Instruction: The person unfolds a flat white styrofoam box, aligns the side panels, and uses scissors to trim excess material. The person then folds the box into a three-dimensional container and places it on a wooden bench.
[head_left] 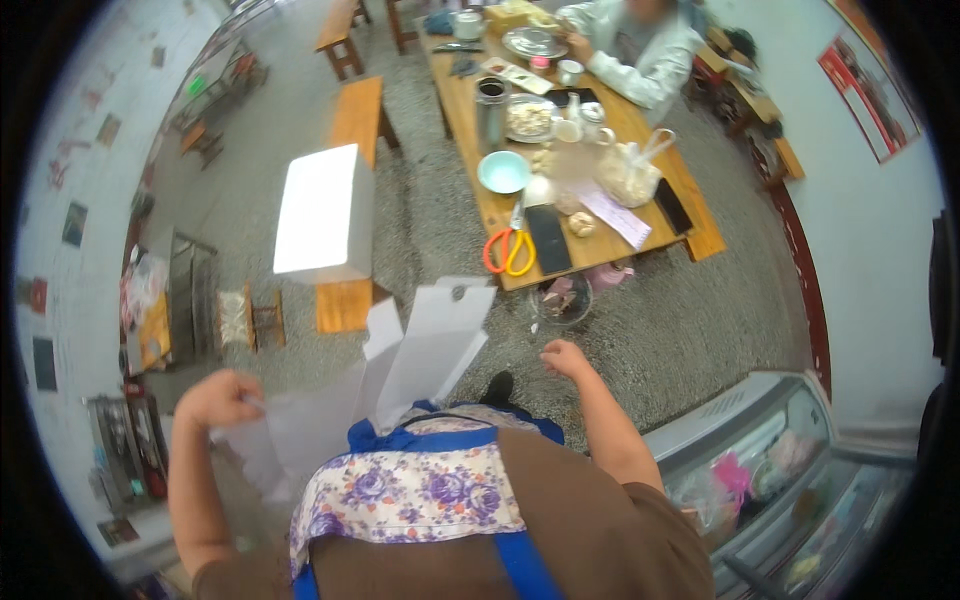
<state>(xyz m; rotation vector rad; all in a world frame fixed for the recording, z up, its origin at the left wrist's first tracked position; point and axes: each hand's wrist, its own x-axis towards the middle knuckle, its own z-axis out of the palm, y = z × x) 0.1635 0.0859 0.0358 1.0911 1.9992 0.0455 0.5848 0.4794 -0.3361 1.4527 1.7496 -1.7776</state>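
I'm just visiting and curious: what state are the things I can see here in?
White carton: unfolded, flaps spread
Left hand: closed on the carton's edge
Right hand: loosely curled, nothing visible in it
Scissors: lying flat, blade gap unclear
Mint bowl: upright, looks empty
Plastic bag: filled, handles up
White foam box: no opening visible

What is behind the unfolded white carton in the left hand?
Beyond the carton, grey floor and the end of a wooden bench show; whatever its panels cover cannot be seen.

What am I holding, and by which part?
Your left hand holds the white sheet by its left end; nothing shows in your right hand.
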